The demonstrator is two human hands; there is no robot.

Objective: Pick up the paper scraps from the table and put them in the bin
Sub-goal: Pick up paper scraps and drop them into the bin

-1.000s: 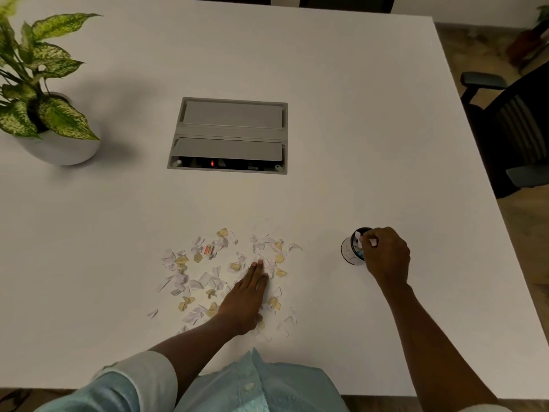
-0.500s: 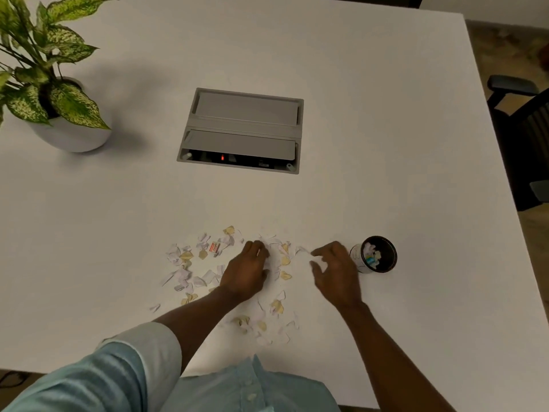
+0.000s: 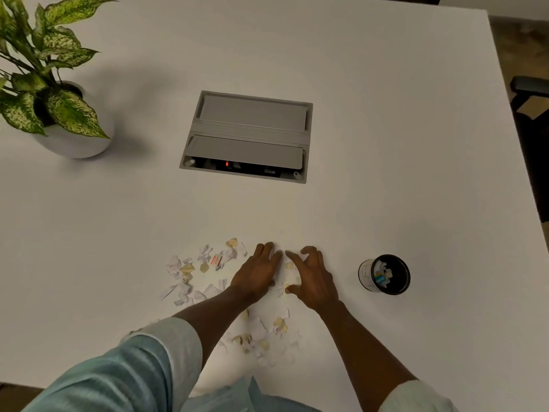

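Left hand [image 3: 258, 273] and right hand [image 3: 312, 281] flat on table [image 3: 386, 144], fingers spread, cupping scraps [image 3: 190, 272] between; grip unclear. Bin [image 3: 384, 275] right of hands, scraps inside.

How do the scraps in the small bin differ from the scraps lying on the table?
The scraps in the bin sit packed together inside the dark bin, while the scraps on the table lie spread loosely. The binned ones are few; the table ones are many. The left hand and right hand rest among the table scraps only. Both are torn white and yellowish paper.
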